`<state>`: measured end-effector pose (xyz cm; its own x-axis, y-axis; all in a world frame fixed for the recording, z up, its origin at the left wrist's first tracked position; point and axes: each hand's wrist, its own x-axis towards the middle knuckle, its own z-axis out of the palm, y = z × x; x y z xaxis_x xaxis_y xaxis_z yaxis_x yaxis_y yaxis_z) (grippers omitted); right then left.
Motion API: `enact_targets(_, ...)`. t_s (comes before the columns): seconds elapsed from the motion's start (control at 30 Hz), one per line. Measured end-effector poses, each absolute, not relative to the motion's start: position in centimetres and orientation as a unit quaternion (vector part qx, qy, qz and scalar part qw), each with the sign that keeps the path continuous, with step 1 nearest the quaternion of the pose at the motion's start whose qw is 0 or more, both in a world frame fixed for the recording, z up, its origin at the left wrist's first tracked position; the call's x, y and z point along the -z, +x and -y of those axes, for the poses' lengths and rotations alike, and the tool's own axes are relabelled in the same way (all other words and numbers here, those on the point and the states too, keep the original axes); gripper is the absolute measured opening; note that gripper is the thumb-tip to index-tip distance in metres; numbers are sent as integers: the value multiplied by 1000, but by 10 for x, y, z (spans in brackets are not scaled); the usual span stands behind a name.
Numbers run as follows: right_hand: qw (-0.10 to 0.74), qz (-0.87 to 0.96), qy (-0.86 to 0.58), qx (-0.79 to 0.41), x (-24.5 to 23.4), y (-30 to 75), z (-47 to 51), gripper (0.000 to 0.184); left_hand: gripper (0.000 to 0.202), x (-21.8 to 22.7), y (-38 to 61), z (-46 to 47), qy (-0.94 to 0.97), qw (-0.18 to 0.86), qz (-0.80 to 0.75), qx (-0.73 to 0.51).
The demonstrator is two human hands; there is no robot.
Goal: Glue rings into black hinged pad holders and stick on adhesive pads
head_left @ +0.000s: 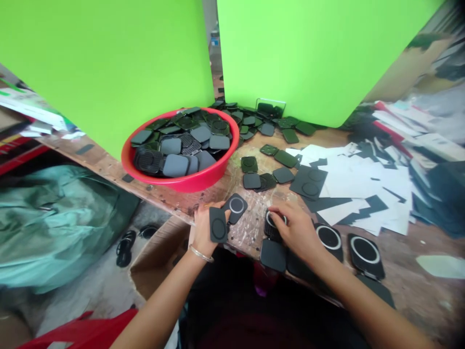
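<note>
My left hand (204,227), with a bracelet at its wrist, grips a dark two-panel folding wireless charger (218,228) over the table's front edge. Its upper panel carries a pale ring. My right hand (298,227) is closed at the ringed panel of another folding charger (273,254), which lies on the table edge; the fingertips partly cover the ring. To the right of that hand lie further opened chargers, among them a white-ringed one (365,252) and a second ringed panel (329,238). My right forearm hides part of this row.
A red basin (181,183) heaped with dark charger panels stands on the wooden table (250,232). Loose panels (289,135) lie behind it. White and dark sheet scraps (363,179) spread to the right. Green boards (283,58) rise behind; a cardboard box (154,261) is below left.
</note>
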<state>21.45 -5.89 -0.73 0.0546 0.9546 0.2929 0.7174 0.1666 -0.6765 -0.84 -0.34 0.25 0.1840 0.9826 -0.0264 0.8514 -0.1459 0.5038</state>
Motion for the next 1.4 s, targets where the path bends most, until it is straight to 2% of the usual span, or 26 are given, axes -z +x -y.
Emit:
enact_targets(0.1,311,756,-569,-94,14,199,60,34,46,-5,-7,6,746,114,-641,-140)
enact_targets(0.2,216,811,-541,-54,15,182,57,44,41,-2,-5,4,741,168,-636,-139)
enact_targets(0.3,136,835,-532,-30,13,171,52,40,30,7,-6,-2,721,228,-634,-162)
enact_targets(0.4,104,839,-533,-28,13,167,49,37,34,10,-6,-4,703,242,-647,-167)
enact_targets(0.47,127,830,-541,-55,12,167,47,33,48,5,-6,-2,702,217,-659,-160)
enact_targets(0.57,258,785,-540,-158,5,168,47,22,66,-7,-2,7,711,164,-661,-172)
enact_targets(0.67,412,718,-509,-234,-14,171,56,12,64,-20,8,18,737,181,-617,-208)
enact_targets(0.77,472,741,-447,-165,-40,173,72,20,55,-27,23,29,763,236,-559,-223)
enact_targets(0.83,443,804,-385,-92,-56,177,84,30,51,-28,32,35,780,261,-523,-224)
enact_targets(0.93,356,880,-316,-9,-72,185,97,28,48,-30,43,41,793,293,-483,-227)
enact_targets(1.0,327,895,-300,40,-75,193,102,25,46,-30,48,44,796,310,-471,-222)
enact_targets(1.13,320,900,-284,86,-68,212,110,27,42,-30,56,46,799,328,-459,-206)
enact_targets(1.27,318,901,-278,99,-61,224,122,32,24,-34,62,43,823,352,-420,-150)
enact_targets(1.4,328,897,-276,106,-64,235,135,30,16,-41,58,30,803,478,-352,-51)
